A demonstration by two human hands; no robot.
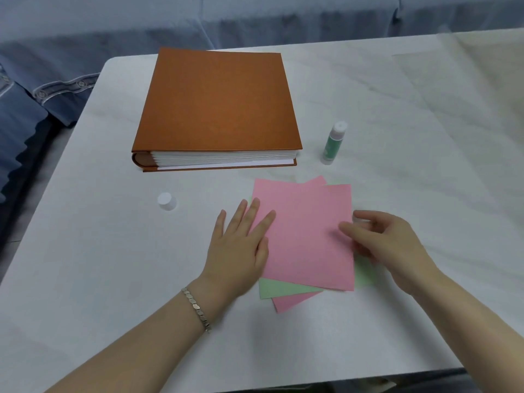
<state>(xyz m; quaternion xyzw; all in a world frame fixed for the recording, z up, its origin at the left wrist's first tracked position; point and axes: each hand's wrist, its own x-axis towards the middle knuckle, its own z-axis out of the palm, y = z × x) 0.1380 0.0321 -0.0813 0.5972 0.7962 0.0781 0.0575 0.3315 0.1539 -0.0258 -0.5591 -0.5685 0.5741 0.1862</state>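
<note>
A small stack of coloured paper lies on the white table (113, 279) in front of me. The top sheet is pink (306, 239); a green sheet (280, 289) and another pink sheet (292, 303) stick out beneath it. My left hand (241, 245) lies flat with straight fingers on the stack's left edge. My right hand (385, 242) pinches the top pink sheet's right edge between thumb and fingers. A thick brown album (218, 103) lies shut behind the paper.
An uncapped green glue stick (333, 144) stands right of the album. Its white cap (166, 200) sits on the table left of the paper. Blue fabric-covered seating (42, 80) runs along the table's far and left sides.
</note>
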